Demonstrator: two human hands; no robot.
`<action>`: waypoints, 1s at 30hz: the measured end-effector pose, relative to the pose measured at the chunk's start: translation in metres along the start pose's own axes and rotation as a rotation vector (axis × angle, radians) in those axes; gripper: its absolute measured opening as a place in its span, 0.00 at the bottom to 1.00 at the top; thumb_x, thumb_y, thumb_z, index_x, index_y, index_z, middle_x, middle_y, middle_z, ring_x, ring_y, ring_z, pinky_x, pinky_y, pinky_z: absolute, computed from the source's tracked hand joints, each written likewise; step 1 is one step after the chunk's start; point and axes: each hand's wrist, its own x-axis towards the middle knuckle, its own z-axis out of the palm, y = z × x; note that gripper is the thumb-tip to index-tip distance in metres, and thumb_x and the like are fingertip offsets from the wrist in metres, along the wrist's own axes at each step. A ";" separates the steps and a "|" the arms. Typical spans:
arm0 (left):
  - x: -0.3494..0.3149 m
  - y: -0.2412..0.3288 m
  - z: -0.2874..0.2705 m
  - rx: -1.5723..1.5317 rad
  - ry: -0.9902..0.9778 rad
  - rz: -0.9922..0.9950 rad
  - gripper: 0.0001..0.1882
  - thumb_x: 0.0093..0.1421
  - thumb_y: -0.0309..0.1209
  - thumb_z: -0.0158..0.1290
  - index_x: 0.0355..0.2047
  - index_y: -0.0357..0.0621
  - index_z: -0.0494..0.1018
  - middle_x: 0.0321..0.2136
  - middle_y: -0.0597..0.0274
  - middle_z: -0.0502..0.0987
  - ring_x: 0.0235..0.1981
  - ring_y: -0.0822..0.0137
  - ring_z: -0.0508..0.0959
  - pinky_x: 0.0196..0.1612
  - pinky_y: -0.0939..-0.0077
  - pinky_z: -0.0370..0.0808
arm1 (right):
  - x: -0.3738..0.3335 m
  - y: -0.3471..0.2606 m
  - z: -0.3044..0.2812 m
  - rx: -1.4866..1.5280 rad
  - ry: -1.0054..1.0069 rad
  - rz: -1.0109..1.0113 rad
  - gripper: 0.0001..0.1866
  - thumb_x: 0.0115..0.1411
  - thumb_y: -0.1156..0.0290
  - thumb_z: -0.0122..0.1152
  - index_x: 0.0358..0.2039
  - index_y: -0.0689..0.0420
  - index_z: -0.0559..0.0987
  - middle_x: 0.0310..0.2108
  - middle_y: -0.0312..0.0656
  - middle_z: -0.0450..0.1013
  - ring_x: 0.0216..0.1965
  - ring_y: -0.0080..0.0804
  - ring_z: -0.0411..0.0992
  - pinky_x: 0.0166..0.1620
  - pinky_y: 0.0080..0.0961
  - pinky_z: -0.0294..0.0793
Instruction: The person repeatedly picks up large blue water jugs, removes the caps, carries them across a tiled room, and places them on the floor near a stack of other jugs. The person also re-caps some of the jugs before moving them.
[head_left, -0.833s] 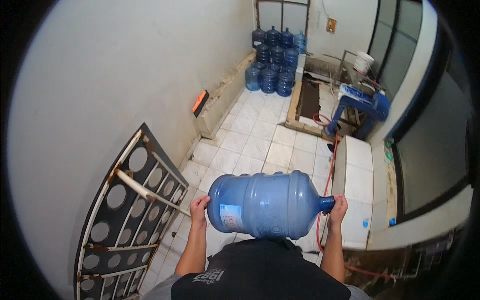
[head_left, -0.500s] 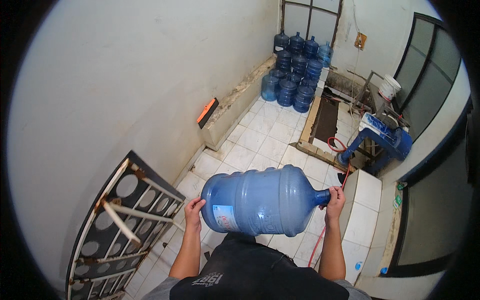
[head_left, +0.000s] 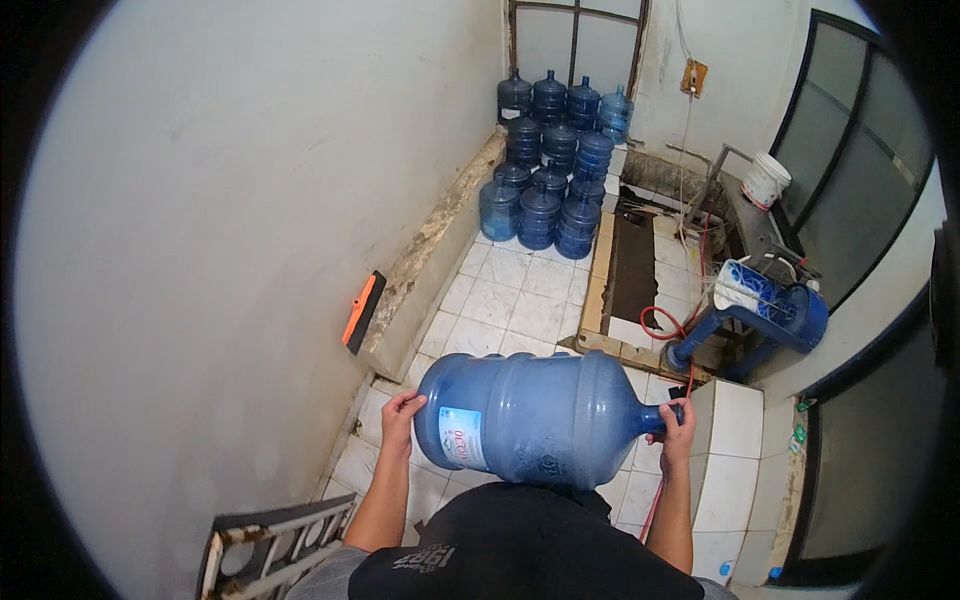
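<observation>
A large blue translucent water jug (head_left: 535,418) lies on its side across the front of my body, held level by both hands. My left hand (head_left: 402,415) grips the edge of its flat base, close to a white and blue label. At the other end, my right hand (head_left: 676,430) is closed around the narrow neck. Ahead, several more blue water jugs (head_left: 540,218) stand grouped against the far wall, some on the floor and others higher up behind.
An orange and black squeegee head (head_left: 364,312) leans at the end of a low ledge (head_left: 430,250) on the left. A rusty metal frame (head_left: 270,550) is at lower left. On the right are a tiled block (head_left: 735,430), a red hose (head_left: 668,320), a blue stand (head_left: 725,325) and a white bucket (head_left: 766,180).
My view has moved forward toward the grouped jugs, and the metal frame has slid toward the lower edge. Both hands keep their hold on the jug.
</observation>
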 end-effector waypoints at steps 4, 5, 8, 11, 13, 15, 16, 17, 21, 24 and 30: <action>0.103 0.011 0.050 0.061 -0.013 -0.005 0.15 0.50 0.29 0.63 0.38 0.36 0.77 0.33 0.63 0.79 0.35 0.72 0.75 0.43 0.79 0.69 | 0.084 -0.008 0.041 0.054 -0.018 0.094 0.14 0.56 0.71 0.64 0.39 0.59 0.70 0.27 0.39 0.69 0.18 0.28 0.70 0.14 0.25 0.75; 0.129 0.012 0.059 0.061 -0.001 -0.012 0.17 0.50 0.28 0.64 0.39 0.35 0.77 0.33 0.62 0.78 0.35 0.72 0.75 0.43 0.80 0.69 | 0.109 -0.008 0.055 0.042 -0.017 0.097 0.15 0.55 0.71 0.65 0.40 0.59 0.70 0.27 0.40 0.69 0.18 0.27 0.70 0.14 0.25 0.75; 0.203 0.011 0.086 0.045 0.054 -0.022 0.20 0.49 0.29 0.64 0.42 0.32 0.76 0.33 0.60 0.78 0.35 0.72 0.75 0.43 0.81 0.70 | 0.194 -0.009 0.098 0.000 -0.037 0.075 0.14 0.56 0.72 0.65 0.40 0.61 0.72 0.26 0.39 0.69 0.18 0.26 0.70 0.14 0.25 0.75; 0.263 0.018 0.104 0.051 0.135 -0.045 0.20 0.49 0.29 0.65 0.41 0.32 0.76 0.33 0.61 0.78 0.34 0.72 0.75 0.43 0.81 0.70 | 0.283 -0.005 0.144 0.005 -0.116 0.065 0.12 0.56 0.72 0.64 0.39 0.61 0.73 0.26 0.38 0.69 0.18 0.26 0.70 0.14 0.25 0.75; 0.298 0.028 0.112 0.084 0.171 -0.034 0.20 0.49 0.29 0.65 0.41 0.31 0.76 0.32 0.62 0.78 0.33 0.72 0.75 0.42 0.81 0.70 | 0.338 -0.008 0.178 -0.005 -0.171 0.040 0.10 0.56 0.73 0.64 0.35 0.60 0.72 0.25 0.38 0.68 0.18 0.25 0.69 0.14 0.24 0.74; 0.342 0.038 0.121 0.085 0.206 -0.006 0.20 0.49 0.29 0.65 0.40 0.31 0.75 0.32 0.62 0.77 0.33 0.73 0.75 0.41 0.81 0.70 | 0.393 -0.006 0.214 -0.005 -0.218 0.027 0.10 0.56 0.73 0.64 0.33 0.59 0.71 0.25 0.38 0.68 0.18 0.24 0.69 0.14 0.23 0.74; 0.365 0.041 0.122 0.074 0.236 0.013 0.20 0.49 0.30 0.65 0.40 0.31 0.75 0.31 0.63 0.77 0.32 0.73 0.75 0.40 0.82 0.70 | 0.423 -0.011 0.242 -0.037 -0.277 -0.004 0.10 0.57 0.73 0.64 0.33 0.59 0.70 0.24 0.37 0.68 0.18 0.24 0.69 0.15 0.23 0.75; 0.378 0.040 0.125 0.061 0.269 0.015 0.20 0.49 0.30 0.65 0.40 0.31 0.75 0.31 0.63 0.77 0.32 0.73 0.75 0.40 0.82 0.69 | 0.445 -0.024 0.263 -0.049 -0.335 0.054 0.11 0.57 0.73 0.63 0.35 0.59 0.70 0.24 0.37 0.68 0.18 0.23 0.69 0.16 0.23 0.75; 0.445 0.041 0.140 0.056 0.374 0.004 0.18 0.50 0.30 0.64 0.39 0.32 0.75 0.29 0.64 0.76 0.31 0.74 0.74 0.38 0.83 0.69 | 0.525 -0.046 0.329 -0.066 -0.509 0.062 0.12 0.58 0.73 0.63 0.37 0.62 0.70 0.27 0.39 0.68 0.21 0.24 0.71 0.20 0.24 0.78; 0.519 0.033 0.132 0.061 0.402 -0.015 0.15 0.52 0.31 0.63 0.37 0.35 0.77 0.29 0.66 0.76 0.30 0.75 0.74 0.37 0.82 0.69 | 0.581 -0.051 0.389 -0.071 -0.585 0.012 0.14 0.57 0.73 0.64 0.39 0.63 0.71 0.29 0.40 0.69 0.23 0.26 0.72 0.21 0.24 0.80; 0.670 0.004 0.146 -0.024 0.383 -0.129 0.13 0.55 0.35 0.60 0.34 0.36 0.78 0.29 0.66 0.78 0.31 0.73 0.74 0.38 0.78 0.69 | 0.666 -0.078 0.498 -0.044 -0.574 0.047 0.15 0.54 0.72 0.69 0.37 0.64 0.73 0.27 0.41 0.71 0.20 0.25 0.72 0.19 0.23 0.77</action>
